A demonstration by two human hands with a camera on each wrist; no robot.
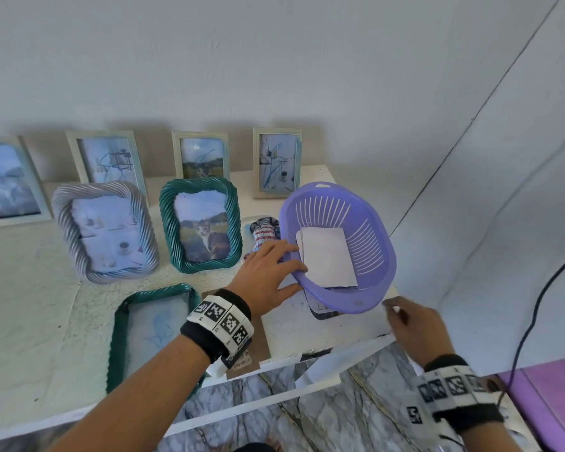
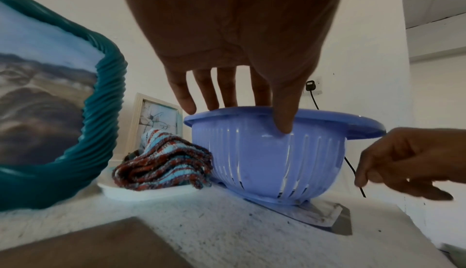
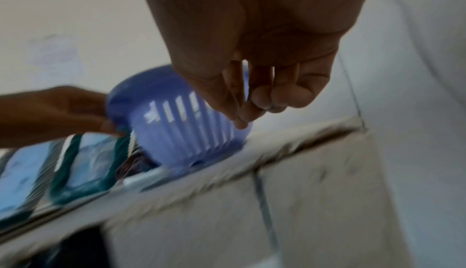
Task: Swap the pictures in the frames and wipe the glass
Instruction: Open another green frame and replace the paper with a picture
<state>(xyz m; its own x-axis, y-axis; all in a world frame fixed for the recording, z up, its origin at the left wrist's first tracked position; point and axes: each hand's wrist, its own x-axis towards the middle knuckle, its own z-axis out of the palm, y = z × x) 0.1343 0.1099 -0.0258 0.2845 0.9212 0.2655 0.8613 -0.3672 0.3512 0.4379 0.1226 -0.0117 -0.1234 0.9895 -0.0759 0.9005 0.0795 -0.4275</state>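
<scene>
Head view: left hand (image 1: 268, 272) grips the tilted purple slatted plastic basket (image 1: 366, 288) at its near-left rim, white pictures (image 1: 328, 256) inside; right hand (image 1: 415, 324), loosely curled and empty, hovers just right, nearer them.

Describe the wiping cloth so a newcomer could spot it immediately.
Start at the purple slotted basket at the shelf's right end. Just left of it sits a small white tray; the cloth is bunched on that. It is the only fabric there, striped red, blue and white.

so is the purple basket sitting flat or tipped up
Tipped. In the head view the purple basket tilts toward the camera, showing white sheets inside. The left hand grips its rim, and the left wrist view shows its base partly lifted.
</scene>
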